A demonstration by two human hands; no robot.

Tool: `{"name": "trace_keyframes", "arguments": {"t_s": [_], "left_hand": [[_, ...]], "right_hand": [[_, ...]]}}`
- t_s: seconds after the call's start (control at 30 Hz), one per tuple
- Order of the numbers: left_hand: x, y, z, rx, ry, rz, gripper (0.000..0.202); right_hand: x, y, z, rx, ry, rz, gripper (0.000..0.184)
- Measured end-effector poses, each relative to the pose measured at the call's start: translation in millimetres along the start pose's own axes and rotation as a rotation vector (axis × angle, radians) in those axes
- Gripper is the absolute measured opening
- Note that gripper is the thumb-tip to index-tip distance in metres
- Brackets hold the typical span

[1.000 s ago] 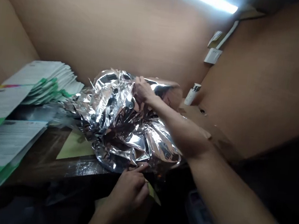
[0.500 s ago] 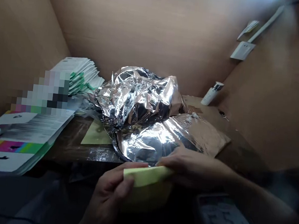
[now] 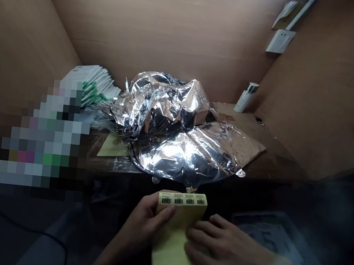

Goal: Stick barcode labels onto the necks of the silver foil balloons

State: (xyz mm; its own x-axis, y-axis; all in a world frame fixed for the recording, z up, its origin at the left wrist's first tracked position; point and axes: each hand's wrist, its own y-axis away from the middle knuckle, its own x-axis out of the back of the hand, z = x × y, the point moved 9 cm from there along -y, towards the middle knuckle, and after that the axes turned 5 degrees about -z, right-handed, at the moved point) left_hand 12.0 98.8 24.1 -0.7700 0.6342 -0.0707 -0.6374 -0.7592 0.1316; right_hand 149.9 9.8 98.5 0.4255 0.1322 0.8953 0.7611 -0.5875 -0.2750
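My left hand [image 3: 148, 220] is closed on a yellow sheet of barcode labels [image 3: 172, 254], with the thumb lying across its front near the top. A row of several small barcodes runs along the folded top edge, and the sheet hangs down below. My right hand [image 3: 222, 244] is curled over the sheet's right edge, its fingertips on the front face; it is slightly blurred and its thumb is hard to make out. Just beyond the sheet, a shiny silver foil balloon [image 3: 187, 154] lies crumpled at the desk's front edge, part of it hanging over.
Left of the foil stand stacked papers [image 3: 88, 72] and a blurred-out pile. Another yellow sheet [image 3: 112, 146] lies partly under the foil. A white bottle [image 3: 245, 98] stands at the back right, below a wall socket [image 3: 280, 41]. Wooden panels [image 3: 162, 30] enclose the desk.
The label sheet has turned so its barcode row shows at the top and its face hangs downward. My right hand has moved down along the sheet's right side. The view has shifted slightly.
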Motion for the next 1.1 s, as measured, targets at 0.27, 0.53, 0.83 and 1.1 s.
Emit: {"name": "trace_keyframes", "arguments": {"t_s": [0.27, 0.53, 0.83, 1.1], "left_hand": [[-14.3, 7.5, 13.6, -0.136, -0.159, 0.077, 0.032], [-9.6, -1.7, -4.5, -0.058, -0.063, 0.207, 0.031], [-5.5, -6.9, -23.8, -0.027, 0.071, 0.198, 0.031], [9.3, -7.2, -42.0, 0.013, -0.017, 0.192, 0.034]], "right_hand": [[13.8, 12.4, 71.3, -0.384, -0.187, 0.233, 0.033], [-13.6, 14.1, 75.6, -0.369, -0.374, 0.357, 0.027], [-1.8, 14.1, 50.0, -0.208, -0.045, 0.516, 0.025], [18.3, -10.9, 127.4, -0.442, -0.131, 0.247, 0.008]]}}
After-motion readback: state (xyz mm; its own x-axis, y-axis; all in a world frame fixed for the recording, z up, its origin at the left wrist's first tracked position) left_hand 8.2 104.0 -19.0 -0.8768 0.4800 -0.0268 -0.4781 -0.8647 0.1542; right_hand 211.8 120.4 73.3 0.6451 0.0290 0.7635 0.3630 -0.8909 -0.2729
